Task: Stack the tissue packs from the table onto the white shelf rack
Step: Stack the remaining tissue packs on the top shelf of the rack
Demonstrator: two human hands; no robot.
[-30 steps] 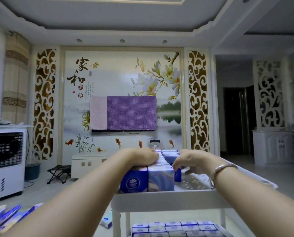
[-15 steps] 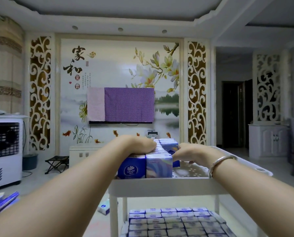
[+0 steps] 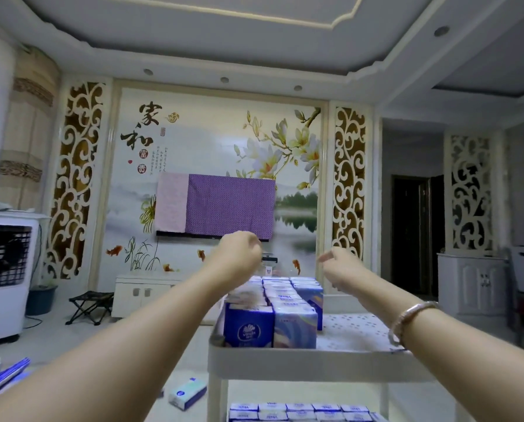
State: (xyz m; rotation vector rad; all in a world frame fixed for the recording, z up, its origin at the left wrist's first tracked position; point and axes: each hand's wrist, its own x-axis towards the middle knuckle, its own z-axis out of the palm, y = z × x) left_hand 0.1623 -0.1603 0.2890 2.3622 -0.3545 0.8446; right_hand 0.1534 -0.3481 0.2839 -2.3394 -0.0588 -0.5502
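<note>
Both of my arms reach forward over the white shelf rack (image 3: 309, 362), forearms rising from the bottom corners toward the middle of the view. My left hand (image 3: 239, 254) hangs above the tissue packs (image 3: 272, 312), knuckles up, fingers loosely curled with nothing in them; motion blur softens its edge. My right hand (image 3: 341, 268) sits at about 3 o'clock from the left, apart from it, wrist bent, fingers drooping and relaxed, also holding nothing. A bracelet (image 3: 406, 319) circles the right wrist. The packs stand in tight rows on the left half of the rack's top tray, at 6 o'clock below my left hand; the tray's perforated right half is bare. More packs (image 3: 300, 411) fill the lower tier. One loose pack (image 3: 187, 392) lies on the floor at 8 o'clock from the rack.
</note>
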